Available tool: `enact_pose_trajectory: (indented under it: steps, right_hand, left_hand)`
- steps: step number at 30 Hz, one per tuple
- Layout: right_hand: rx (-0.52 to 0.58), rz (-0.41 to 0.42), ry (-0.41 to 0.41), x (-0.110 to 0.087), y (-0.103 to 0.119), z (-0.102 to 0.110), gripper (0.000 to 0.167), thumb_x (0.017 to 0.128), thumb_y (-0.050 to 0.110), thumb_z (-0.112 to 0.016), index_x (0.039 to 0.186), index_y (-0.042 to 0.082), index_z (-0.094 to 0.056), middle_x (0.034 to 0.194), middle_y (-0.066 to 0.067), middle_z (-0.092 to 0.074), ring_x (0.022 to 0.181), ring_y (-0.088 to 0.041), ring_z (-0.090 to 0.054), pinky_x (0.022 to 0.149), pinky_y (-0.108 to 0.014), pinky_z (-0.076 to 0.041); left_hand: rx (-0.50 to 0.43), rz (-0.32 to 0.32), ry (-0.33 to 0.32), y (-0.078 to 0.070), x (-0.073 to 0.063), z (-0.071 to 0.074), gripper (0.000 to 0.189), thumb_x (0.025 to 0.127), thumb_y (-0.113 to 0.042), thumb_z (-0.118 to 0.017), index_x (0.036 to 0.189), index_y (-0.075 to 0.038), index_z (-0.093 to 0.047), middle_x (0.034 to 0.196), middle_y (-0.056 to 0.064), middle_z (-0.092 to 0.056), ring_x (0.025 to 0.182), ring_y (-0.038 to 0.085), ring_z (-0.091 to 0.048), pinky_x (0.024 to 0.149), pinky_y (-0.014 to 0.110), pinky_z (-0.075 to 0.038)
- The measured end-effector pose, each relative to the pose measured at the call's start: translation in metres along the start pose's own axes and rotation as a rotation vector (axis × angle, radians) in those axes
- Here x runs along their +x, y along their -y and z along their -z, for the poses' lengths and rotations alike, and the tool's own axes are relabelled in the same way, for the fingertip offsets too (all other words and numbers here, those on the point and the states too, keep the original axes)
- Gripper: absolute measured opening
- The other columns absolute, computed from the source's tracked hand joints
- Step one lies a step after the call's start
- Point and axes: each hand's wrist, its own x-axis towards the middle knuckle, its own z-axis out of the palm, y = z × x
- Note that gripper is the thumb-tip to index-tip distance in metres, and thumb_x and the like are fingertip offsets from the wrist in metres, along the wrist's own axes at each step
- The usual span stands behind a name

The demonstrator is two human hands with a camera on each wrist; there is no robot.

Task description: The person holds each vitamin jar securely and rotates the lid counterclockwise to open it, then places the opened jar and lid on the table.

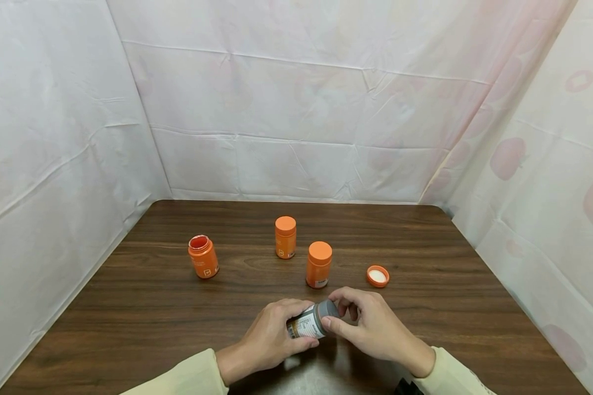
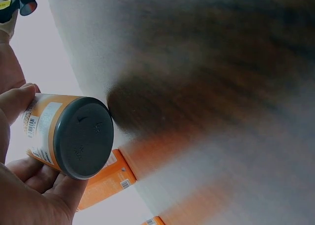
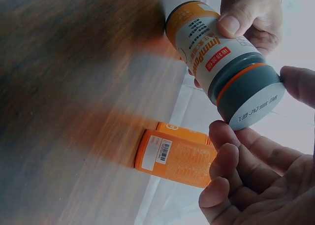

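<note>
My left hand (image 1: 272, 333) grips a pill bottle (image 1: 306, 323) round its body. The bottle has a white and orange label, a dark grey base and a grey screw cap (image 3: 250, 96); it is tilted, with the cap end toward the right. My right hand (image 1: 375, 325) pinches the rim of the cap between thumb and fingertips. In the right wrist view, an orange ring shows between the cap and the bottle's grey shoulder. The left wrist view shows the bottle's round base (image 2: 83, 138), facing the camera.
An uncapped orange bottle (image 1: 205, 262) stands at the left. Two capped orange bottles, one farther back (image 1: 285, 241) and one nearer (image 1: 319, 269), stand mid-table. An orange cap (image 1: 378, 276) lies with its white inside up at the right. White sheets (image 1: 296, 99) wall the wooden table (image 1: 143, 307).
</note>
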Motion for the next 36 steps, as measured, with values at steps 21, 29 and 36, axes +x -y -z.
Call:
enact_pose_trajectory:
  steps: [21, 29, 36]
  right_hand:
    - [-0.028, 0.133, -0.004, -0.0012, -0.0035, 0.0016, 0.044, 0.083, 0.023, -0.087, 0.121, 0.026, -0.066, 0.090, 0.008, -0.061, 0.080, -0.008, -0.053, 0.067, -0.029, -0.049]
    - [0.010, 0.166, 0.017, -0.0016, -0.0028, 0.0033, 0.057, 0.076, 0.011, -0.090, 0.126, 0.024, -0.066, 0.096, 0.008, -0.060, 0.085, -0.015, -0.054, 0.069, -0.030, -0.049]
    - [0.036, 0.218, 0.012, -0.0007, -0.0048, 0.0023, 0.066, 0.069, -0.001, -0.092, 0.125, 0.022, -0.064, 0.107, 0.009, -0.061, 0.089, -0.018, -0.053, 0.071, -0.031, -0.049]
  left_hand:
    - [0.000, 0.003, 0.009, -0.0003, -0.0002, 0.0014, 0.051, 0.081, -0.028, -0.090, 0.127, -0.018, -0.071, 0.120, -0.006, -0.070, 0.103, 0.006, -0.063, 0.086, 0.028, -0.053]
    - [-0.008, 0.002, 0.007, -0.0003, -0.0002, 0.0014, 0.049, 0.080, -0.029, -0.090, 0.125, -0.020, -0.072, 0.119, -0.007, -0.070, 0.100, 0.005, -0.062, 0.084, 0.026, -0.053]
    - [-0.010, 0.005, 0.009, 0.0000, -0.0003, 0.0013, 0.049, 0.081, -0.030, -0.090, 0.125, -0.023, -0.072, 0.116, -0.009, -0.070, 0.097, 0.004, -0.062, 0.082, 0.026, -0.052]
